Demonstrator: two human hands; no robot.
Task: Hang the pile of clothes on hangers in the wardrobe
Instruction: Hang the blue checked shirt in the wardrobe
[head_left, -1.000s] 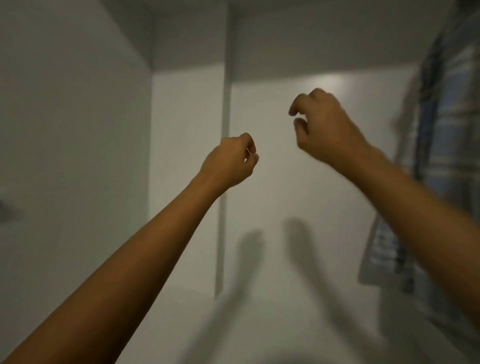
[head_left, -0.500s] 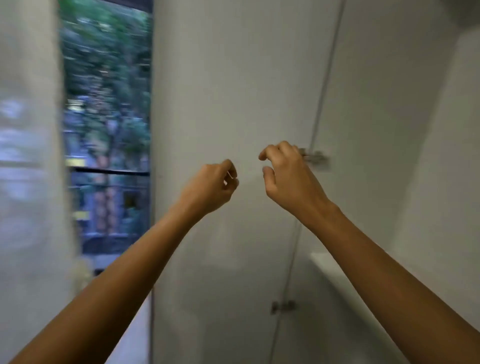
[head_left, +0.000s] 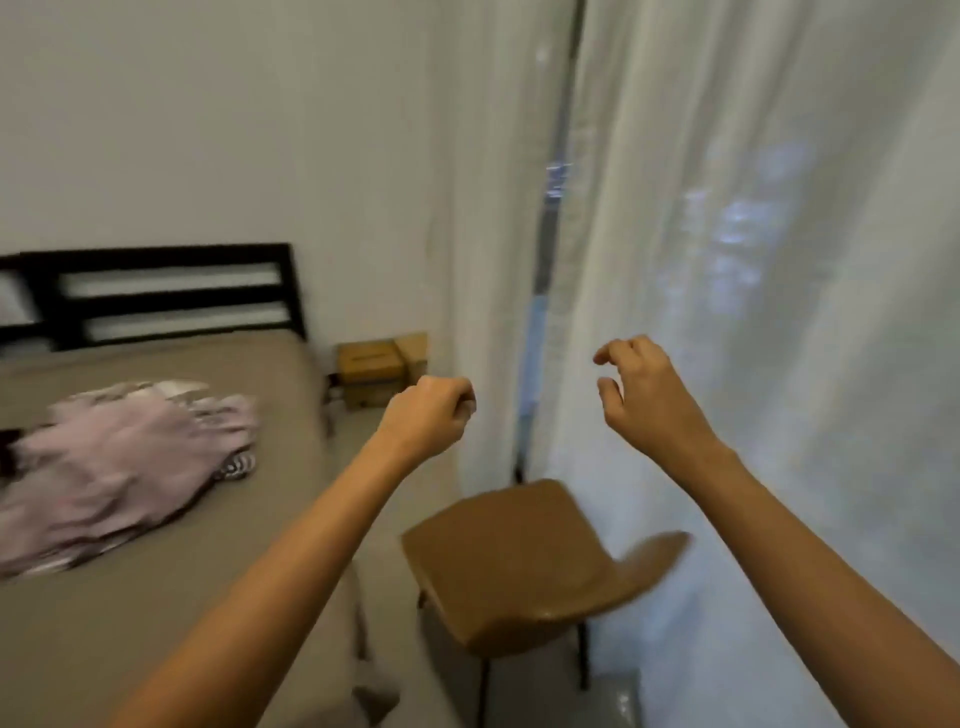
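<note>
Both hands were raised in front of the person and well apart, neither touching anything: the left hand (head_left: 428, 415) was curled into a loose fist with nothing visible in it, and the right hand (head_left: 644, 395) had its fingers hooked but slack, gripping nothing. The pile of clothes (head_left: 119, 457), pale pink and blurred, lay on the tan bed (head_left: 156, 623), far to the left of both hands and short of the black headboard (head_left: 156, 296). A brown chair (head_left: 519, 561) stood between the bed and the white curtain (head_left: 753, 260), and a small wooden box (head_left: 371, 371) sat beyond the bed's corner. No wardrobe or hanger was in view. The step in hand appeared to be fetching a garment; doing it well likely meant reaching left, clear of the chair, and lifting only the top piece by its shoulders so the rest stayed stacked. The pile's long axis ran diagonally, from the near left edge of the bed up toward the headboard's right end; which end held the collars could not be told.
</note>
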